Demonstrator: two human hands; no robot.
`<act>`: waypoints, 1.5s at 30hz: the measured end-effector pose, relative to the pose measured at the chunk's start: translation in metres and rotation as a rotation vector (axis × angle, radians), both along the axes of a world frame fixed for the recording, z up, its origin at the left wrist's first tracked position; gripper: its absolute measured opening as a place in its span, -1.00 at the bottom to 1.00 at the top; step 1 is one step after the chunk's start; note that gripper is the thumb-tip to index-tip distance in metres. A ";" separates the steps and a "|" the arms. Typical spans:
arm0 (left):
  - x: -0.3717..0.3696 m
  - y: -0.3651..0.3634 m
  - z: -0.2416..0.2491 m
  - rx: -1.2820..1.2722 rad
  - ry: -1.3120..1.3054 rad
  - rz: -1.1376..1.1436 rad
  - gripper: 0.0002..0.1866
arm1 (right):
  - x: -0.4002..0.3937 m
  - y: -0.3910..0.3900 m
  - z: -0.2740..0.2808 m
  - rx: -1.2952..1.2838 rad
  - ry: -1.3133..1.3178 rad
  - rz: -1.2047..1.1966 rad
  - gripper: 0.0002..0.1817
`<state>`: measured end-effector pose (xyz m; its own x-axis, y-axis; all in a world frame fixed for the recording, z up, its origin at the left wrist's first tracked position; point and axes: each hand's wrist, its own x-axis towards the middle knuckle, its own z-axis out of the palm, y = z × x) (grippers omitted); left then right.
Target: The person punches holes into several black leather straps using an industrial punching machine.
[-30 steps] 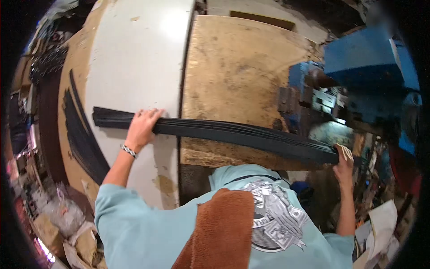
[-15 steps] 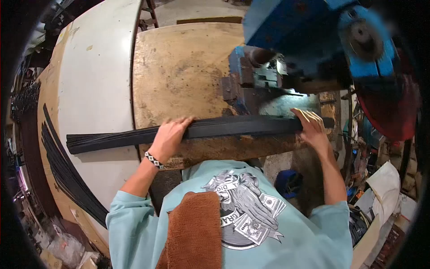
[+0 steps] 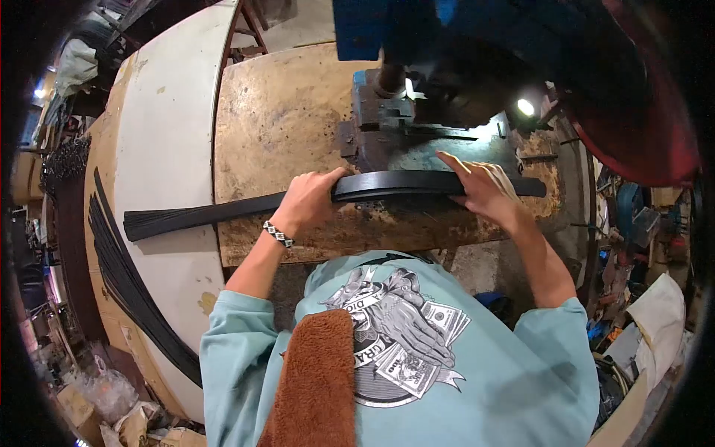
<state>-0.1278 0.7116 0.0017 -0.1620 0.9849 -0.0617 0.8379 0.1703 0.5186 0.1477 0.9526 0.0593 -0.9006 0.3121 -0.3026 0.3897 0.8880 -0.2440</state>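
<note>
A long bundle of flat black strips point(image 3: 398, 181) lies crosswise in front of me, bowed in its middle between my hands. My left hand point(image 3: 309, 200) is closed around the bundle left of the bow, its thumb side toward the machine. Gripping it further right is my right hand point(image 3: 488, 191), with one finger stretched out toward the lit metal plate point(image 3: 436, 156). The bundle's left end fans out slightly over the white board point(image 3: 170, 141), and its right end pokes out beyond my right hand. Behind the bow stands the blue machine point(image 3: 357, 33), its lamp shining on the plate.
A second bundle of black strips point(image 3: 134, 287) lies curved along the left of the white board. The worn wooden bench point(image 3: 275, 112) carries the machine. A red wheel point(image 3: 644, 138) is at the upper right. A brown towel point(image 3: 316, 380) hangs over my shirt.
The bundle has gone from nearly straight to bowed between my hands. My hands are closer together, the right one having moved left. The view has shifted, bringing the lamp into sight.
</note>
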 end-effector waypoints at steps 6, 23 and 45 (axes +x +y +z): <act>-0.001 -0.001 -0.003 -0.004 0.074 -0.049 -0.46 | 0.011 0.001 -0.004 0.073 0.130 0.075 -0.12; -0.015 0.001 0.011 -0.130 -0.214 0.016 -0.55 | 0.103 0.081 0.017 -0.133 0.145 -0.238 -0.46; 0.032 0.035 0.032 0.024 -0.264 -0.091 -0.48 | 0.066 0.046 -0.010 0.196 0.303 0.174 -0.32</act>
